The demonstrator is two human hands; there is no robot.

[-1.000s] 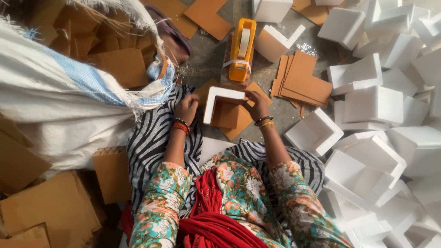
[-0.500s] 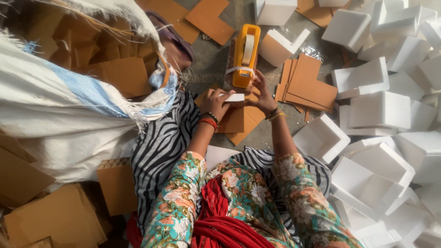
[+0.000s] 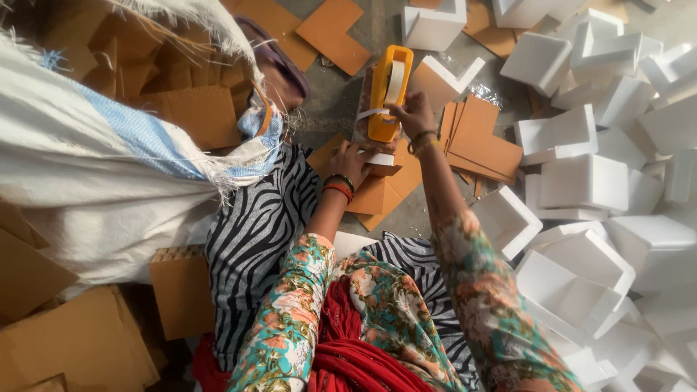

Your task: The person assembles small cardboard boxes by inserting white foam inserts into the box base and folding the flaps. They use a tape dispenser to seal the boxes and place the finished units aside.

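Head view, looking straight down at a person seated on the floor [image 3: 330, 101]. Right hand [image 3: 412, 115] grips the orange tape gun [image 3: 386, 98], fingers closed around its lower edge, a strip of tape running off the roll toward the left. Left hand [image 3: 353, 161] is closed on a white foam piece [image 3: 379, 158], pressing it onto a brown card [image 3: 377, 194] that lies on the floor. The gun's bottom end sits right above the foam piece, touching or nearly so, cannot tell which. Both wrists wear bangles, sleeves are floral, a red cloth [image 3: 356, 356] lies over the lap, a zebra-print cloth [image 3: 254, 239] spreads under the arms.

Just right of the right hand is a card stack [image 3: 483, 141], fanned out flat. More brown cards lie at top centre [image 3: 330, 29] and fill a big heap at left behind a white woven sack [image 3: 94, 167], which has a blue stripe and a frayed edge. Lower left corner holds larger cardboard sheets [image 3: 72, 341]. The whole right side is a pile of white foam corners [image 3: 602, 181], L-shaped and box-shaped, tumbled against each other, one close to the person's right elbow [image 3: 508, 218]. Another foam corner [image 3: 435, 22] sits just above the tape gun at the frame top. Floor is bare grey concrete between the piles
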